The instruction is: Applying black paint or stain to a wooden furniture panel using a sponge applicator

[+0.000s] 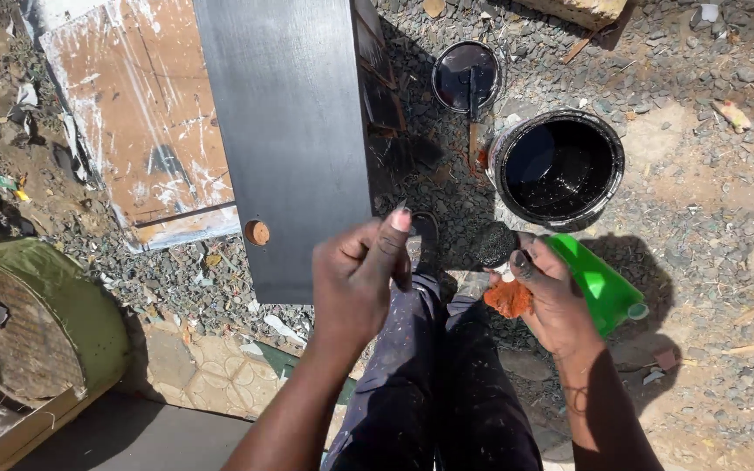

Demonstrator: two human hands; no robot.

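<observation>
My left hand (361, 277) is closed, its fingers curled and the thumb up, right by the lower edge of a tall black-painted board (285, 131). I cannot see anything in it. My right hand (551, 296) grips a green plastic bottle (599, 283) and presses a piece of orange sponge (508, 298) against it. An open can of black paint (558, 166) stands on the gravel just beyond my right hand. Its lid (466, 76) lies further back, with a brush (475, 122) resting across it. My paint-spattered trouser legs (438, 384) fill the bottom middle.
A paint-smeared brown board (137, 105) lies behind the black one on the left. A round green-rimmed object (54, 323) stands at the lower left. Gravel and scraps cover the ground. A stone block (582, 10) sits at the top right.
</observation>
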